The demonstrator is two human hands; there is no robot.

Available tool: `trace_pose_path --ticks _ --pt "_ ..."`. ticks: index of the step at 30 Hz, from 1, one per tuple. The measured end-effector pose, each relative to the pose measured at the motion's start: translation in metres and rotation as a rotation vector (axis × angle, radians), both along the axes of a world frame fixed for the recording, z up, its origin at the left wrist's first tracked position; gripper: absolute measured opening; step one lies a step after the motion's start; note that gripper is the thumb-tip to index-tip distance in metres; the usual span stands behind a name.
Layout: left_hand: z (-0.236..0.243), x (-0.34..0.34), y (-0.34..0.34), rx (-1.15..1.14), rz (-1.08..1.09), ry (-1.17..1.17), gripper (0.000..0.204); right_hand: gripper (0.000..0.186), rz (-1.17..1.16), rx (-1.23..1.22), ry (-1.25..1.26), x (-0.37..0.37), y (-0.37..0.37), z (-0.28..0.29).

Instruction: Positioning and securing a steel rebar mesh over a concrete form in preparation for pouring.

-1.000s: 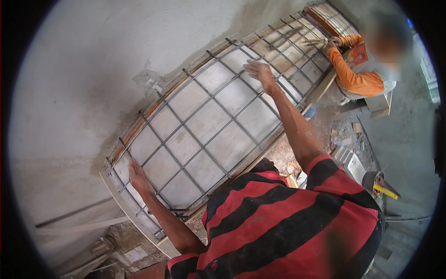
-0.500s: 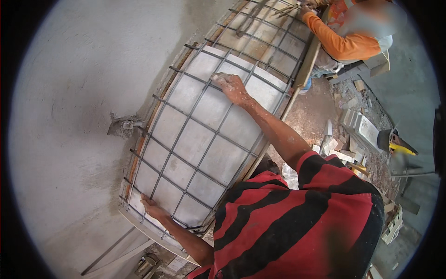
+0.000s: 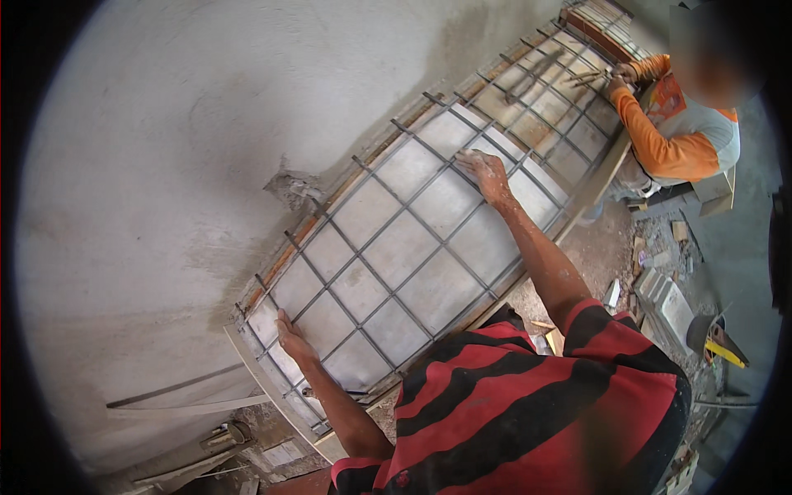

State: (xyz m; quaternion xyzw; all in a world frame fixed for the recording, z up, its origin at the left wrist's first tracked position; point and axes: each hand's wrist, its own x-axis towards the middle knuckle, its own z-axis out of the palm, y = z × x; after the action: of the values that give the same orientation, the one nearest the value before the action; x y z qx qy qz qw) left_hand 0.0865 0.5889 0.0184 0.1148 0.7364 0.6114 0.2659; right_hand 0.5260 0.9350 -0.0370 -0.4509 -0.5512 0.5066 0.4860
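Note:
A mesh of crossed steel bars (image 3: 403, 206) lies over pale boards (image 3: 384, 252) in a long timber-edged form against the wall. My left hand (image 3: 295, 340) rests at the mesh's lower-left end, fingers loosely extended on or beside a bar. Farther along, my right hand (image 3: 486, 173) has its fingers curled over a bar near the raised edge of a pale board.
At the upper right a co-worker (image 3: 668, 140) in orange sleeves works at the mesh with a thin tool (image 3: 586, 78). Rubble, stacked pale pieces (image 3: 664, 305), a bucket (image 3: 700, 334) and a yellow-handled tool (image 3: 726, 353) lie at right. The plaster wall (image 3: 165, 165) has a rough hole.
My right hand has gone from spread fingers to curled over a bar. My left hand stays at the near end. The camera view swung, then came partly back.

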Motion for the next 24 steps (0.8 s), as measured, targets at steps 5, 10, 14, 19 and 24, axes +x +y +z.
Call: trace_pose_path --ticks 5,10,14,19,24 --pt "0.007 -0.014 -0.008 0.223 -0.02 -0.242 0.069 0.07 0.067 -0.069 0.04 0.01 0.001 0.023" --pt "0.034 -0.001 0.001 0.291 -0.029 -0.258 0.071 0.078 0.105 -0.07 0.116 -0.004 0.006 0.04" --pt "0.031 -0.005 0.019 0.397 -0.047 -0.236 0.071 0.068 0.153 -0.121 0.137 -0.044 0.01 0.061" --pt "0.037 -0.002 0.049 0.455 -0.182 -0.138 0.071 0.068 0.183 -0.081 0.238 -0.059 0.025 0.074" --pt "0.03 -0.012 0.065 0.41 -0.19 -0.139 0.073 0.067 0.166 -0.106 0.176 -0.062 0.039 0.059"
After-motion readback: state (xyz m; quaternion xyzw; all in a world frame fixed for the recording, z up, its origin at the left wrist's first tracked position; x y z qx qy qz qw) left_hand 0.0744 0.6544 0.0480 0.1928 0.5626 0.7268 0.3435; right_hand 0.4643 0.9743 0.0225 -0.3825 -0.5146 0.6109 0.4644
